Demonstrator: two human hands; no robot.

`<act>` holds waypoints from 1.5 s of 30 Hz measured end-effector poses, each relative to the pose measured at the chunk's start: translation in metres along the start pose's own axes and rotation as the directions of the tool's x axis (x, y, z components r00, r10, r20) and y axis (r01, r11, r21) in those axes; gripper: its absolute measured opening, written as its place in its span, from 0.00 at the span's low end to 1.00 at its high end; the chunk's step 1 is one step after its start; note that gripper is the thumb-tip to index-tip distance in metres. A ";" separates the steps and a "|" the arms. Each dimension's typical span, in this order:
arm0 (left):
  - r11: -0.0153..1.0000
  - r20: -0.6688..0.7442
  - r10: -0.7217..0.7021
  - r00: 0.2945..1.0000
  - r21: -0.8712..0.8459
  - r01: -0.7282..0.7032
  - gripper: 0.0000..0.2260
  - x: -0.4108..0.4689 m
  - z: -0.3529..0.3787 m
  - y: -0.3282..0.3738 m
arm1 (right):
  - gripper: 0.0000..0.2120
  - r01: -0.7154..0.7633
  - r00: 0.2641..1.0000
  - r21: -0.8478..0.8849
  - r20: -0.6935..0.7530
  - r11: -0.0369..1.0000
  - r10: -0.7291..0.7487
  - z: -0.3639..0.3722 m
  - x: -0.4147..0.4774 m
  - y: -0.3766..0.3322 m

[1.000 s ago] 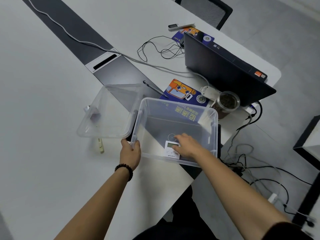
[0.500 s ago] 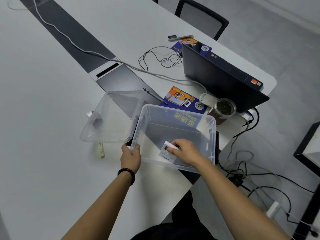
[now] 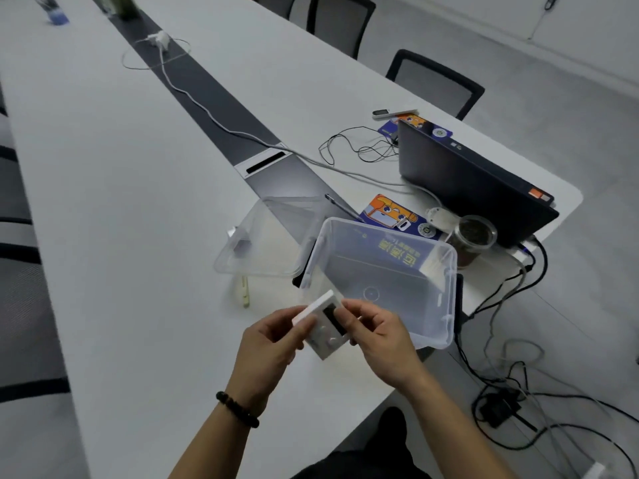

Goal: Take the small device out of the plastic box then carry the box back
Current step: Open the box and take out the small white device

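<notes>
The small white device [image 3: 324, 329], with a dark screen and round buttons, is held in the air just in front of the box's near left corner. My left hand [image 3: 271, 344] grips its left edge and my right hand [image 3: 378, 335] grips its right side. The clear plastic box [image 3: 437, 335] stands empty on the white table, nothing touching it. Its clear lid [image 3: 257, 267] lies flat to the left of it.
A closed dark laptop [image 3: 473, 181] lies behind the box, with a glass jar [image 3: 473, 238], a white adapter and a blue-orange card [image 3: 387, 214] between them. Cables trail over the table and down to the floor at right. Office chairs [image 3: 435, 84] stand at the far side.
My right hand lifted the device out of the box and toward me. My left hand let go of the box's corner and took hold of the device too. The camera tilted up.
</notes>
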State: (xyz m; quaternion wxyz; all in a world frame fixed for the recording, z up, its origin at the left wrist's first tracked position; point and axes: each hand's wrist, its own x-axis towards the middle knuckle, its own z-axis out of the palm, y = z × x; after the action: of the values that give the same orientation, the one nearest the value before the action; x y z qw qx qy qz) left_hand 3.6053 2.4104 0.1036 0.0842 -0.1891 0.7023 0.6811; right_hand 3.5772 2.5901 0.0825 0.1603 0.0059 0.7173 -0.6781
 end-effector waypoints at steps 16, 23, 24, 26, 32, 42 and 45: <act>0.913 0.040 0.354 0.934 0.203 -0.355 0.22 -0.039 -0.012 -0.018 | 0.15 -0.057 0.996 0.233 -0.059 0.971 0.072 0.015 -0.021 -0.004; 0.995 -0.176 0.084 0.981 -0.033 -0.091 0.11 -0.039 -0.001 -0.010 | 0.18 -0.009 0.998 0.180 -0.059 0.984 0.019 0.020 -0.028 -0.001; 0.997 -0.185 0.042 0.982 -0.051 -0.052 0.10 -0.038 -0.001 -0.011 | 0.17 -0.014 0.999 0.180 -0.040 0.984 0.022 0.020 -0.028 -0.001; 0.997 -0.174 -0.052 0.983 -0.066 0.042 0.10 -0.035 -0.002 -0.011 | 0.16 -0.022 1.000 0.177 -0.002 0.984 0.023 0.020 -0.029 0.001; 0.994 -0.180 -0.091 0.979 0.035 0.099 0.09 -0.029 -0.002 -0.009 | 0.17 0.017 1.000 0.060 0.010 0.998 -0.017 0.022 -0.027 0.007; 0.979 0.024 -0.146 0.989 -0.140 0.148 0.13 -0.027 -0.015 -0.001 | 0.14 -0.014 1.000 0.179 0.029 0.984 0.008 0.011 -0.015 0.001; 0.919 0.152 -0.303 0.941 -0.214 0.330 0.21 -0.024 -0.015 0.006 | 0.15 -0.072 0.990 0.175 0.130 0.982 0.050 0.010 -0.009 0.003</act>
State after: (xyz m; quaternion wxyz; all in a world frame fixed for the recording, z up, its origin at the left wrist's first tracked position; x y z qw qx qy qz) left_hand 3.6274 2.3995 0.1191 0.2108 -0.2691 0.5700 0.7472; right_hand 3.5888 2.5823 0.0819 0.2245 -0.0001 0.6414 -0.7336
